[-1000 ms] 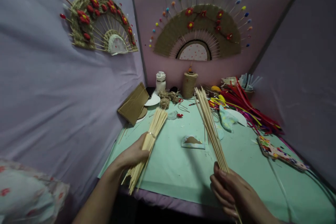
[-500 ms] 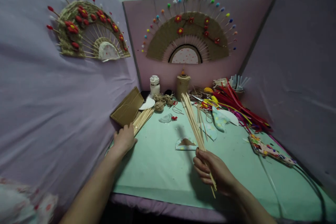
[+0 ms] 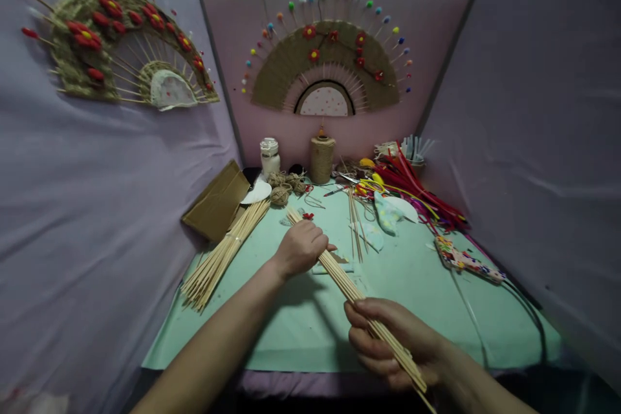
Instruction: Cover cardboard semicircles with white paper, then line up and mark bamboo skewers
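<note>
A slanting bundle of thin wooden sticks (image 3: 345, 284) is held above the green-covered table. My left hand (image 3: 301, 247) is closed round its upper part, and my right hand (image 3: 388, 339) grips it lower down, with the stick ends passing over the palm. Behind the bundle, a small patterned half-round piece (image 3: 342, 266) is partly hidden. A larger tied bundle of sticks (image 3: 226, 255) lies at the left by a folded cardboard piece (image 3: 216, 200). A few loose sticks (image 3: 358, 226) rest beyond my hands.
At the back stand a glass jar (image 3: 270, 156) and a twine spool (image 3: 322, 160), with twine balls (image 3: 280, 194) nearby. Scissors (image 3: 361, 182), red pipe cleaners (image 3: 412, 187) and a patterned glue gun (image 3: 466, 262) with a cable are on the right. Decorated fans (image 3: 325, 45) hang behind.
My left hand has moved from the tied bundle at the left to the sticks held in my right hand and closed on them. The held sticks are now lower and more slanted. The view has shifted.
</note>
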Action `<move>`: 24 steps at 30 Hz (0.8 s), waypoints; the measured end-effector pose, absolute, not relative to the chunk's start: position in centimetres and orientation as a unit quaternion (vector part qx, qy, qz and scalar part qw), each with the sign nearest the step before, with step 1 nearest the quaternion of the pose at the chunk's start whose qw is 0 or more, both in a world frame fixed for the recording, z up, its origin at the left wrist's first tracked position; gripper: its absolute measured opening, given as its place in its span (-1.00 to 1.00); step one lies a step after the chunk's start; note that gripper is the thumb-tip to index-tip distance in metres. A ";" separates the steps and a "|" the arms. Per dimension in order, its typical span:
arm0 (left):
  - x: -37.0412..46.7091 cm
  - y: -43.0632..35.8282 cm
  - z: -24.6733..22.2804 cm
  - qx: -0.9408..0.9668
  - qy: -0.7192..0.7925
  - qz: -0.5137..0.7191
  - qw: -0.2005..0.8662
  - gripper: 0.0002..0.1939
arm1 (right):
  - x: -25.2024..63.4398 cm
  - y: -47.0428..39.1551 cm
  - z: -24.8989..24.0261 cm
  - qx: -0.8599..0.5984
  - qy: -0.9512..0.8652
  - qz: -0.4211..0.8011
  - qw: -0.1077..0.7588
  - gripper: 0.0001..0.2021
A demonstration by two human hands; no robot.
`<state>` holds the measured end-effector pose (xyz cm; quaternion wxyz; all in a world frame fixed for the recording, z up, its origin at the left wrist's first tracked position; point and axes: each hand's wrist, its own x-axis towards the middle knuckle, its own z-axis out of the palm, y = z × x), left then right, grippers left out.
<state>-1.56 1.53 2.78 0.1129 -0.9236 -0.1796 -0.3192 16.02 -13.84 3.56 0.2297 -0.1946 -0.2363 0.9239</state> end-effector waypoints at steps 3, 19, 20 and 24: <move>-1.9 2.8 2.5 -0.897 -0.219 -0.382 -0.024 -0.63 | 17.9 -12.4 4.1 -0.215 -0.346 0.882 0.236 -0.35; -2.8 5.4 2.4 -0.398 -0.345 -0.614 -0.588 -0.44 | 23.8 8.8 1.7 -0.793 -0.563 0.177 0.152 -0.70; -2.8 5.4 2.4 -0.399 -0.344 -0.611 -0.591 -0.44 | 23.5 9.5 1.4 -0.798 -0.565 0.163 0.130 -0.67; -2.7 5.1 2.3 -0.410 -0.345 -0.599 -0.595 -0.45 | 22.2 11.4 0.6 -0.806 -0.573 0.140 0.052 -0.64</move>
